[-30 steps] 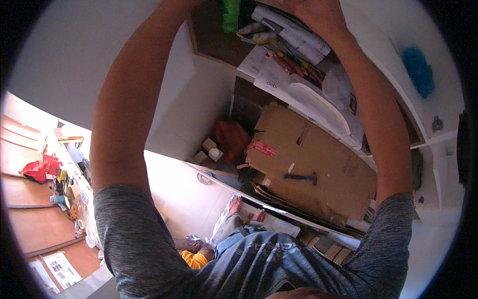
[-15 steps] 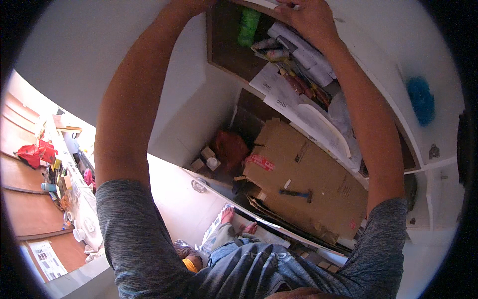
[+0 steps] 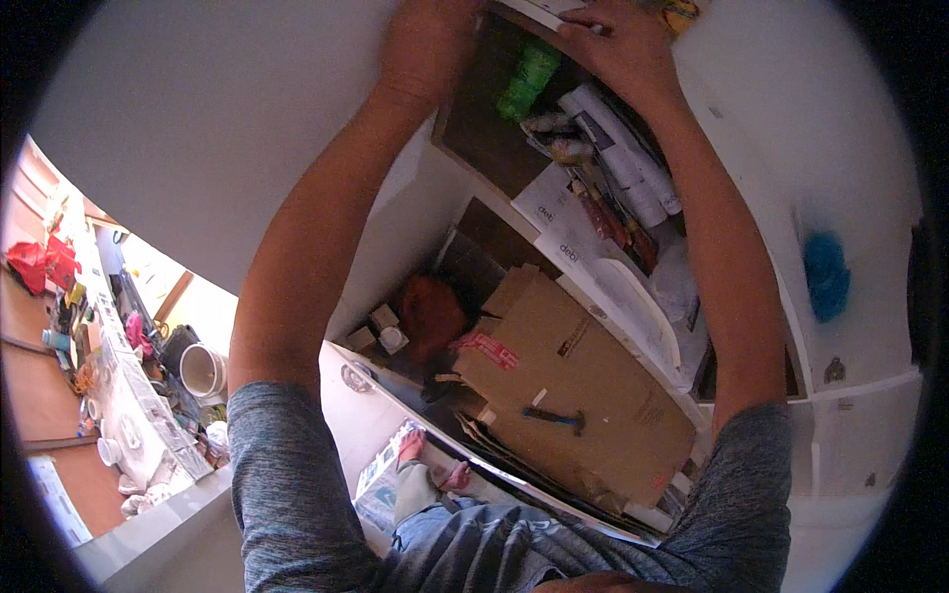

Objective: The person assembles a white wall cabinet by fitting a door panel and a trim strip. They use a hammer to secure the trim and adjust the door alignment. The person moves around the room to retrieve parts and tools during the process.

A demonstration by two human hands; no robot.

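Observation:
Both my arms reach up to the top edge of an open white cabinet. My left hand (image 3: pixel 430 49) is at the cabinet's upper left corner, blurred, with its fingers hidden. My right hand (image 3: pixel 633 54) is at the white upper frame (image 3: pixel 534 12), its fingers bent and drawn together around something small and pale that I cannot make out. Below the hands, the upper shelf holds a green plastic bundle (image 3: pixel 529 81), rolled white papers (image 3: pixel 618 148), several tools with reddish handles (image 3: pixel 600 212) and white printed sheets (image 3: pixel 583 257).
In the lower compartment a flat cardboard box (image 3: pixel 568 366) lies with a hammer (image 3: pixel 554 419) on it. A dark red bag (image 3: pixel 430 314) and small blocks (image 3: pixel 371 328) sit beside it. A blue patch (image 3: pixel 825 277) marks the right panel. Down left are a white bucket (image 3: pixel 203 373) and a red bag (image 3: pixel 44 265).
My left hand has moved right, closer to my right hand, and shows more fully. The view has shifted, so the shelves sit lower and a yellow item appears beside my right hand.

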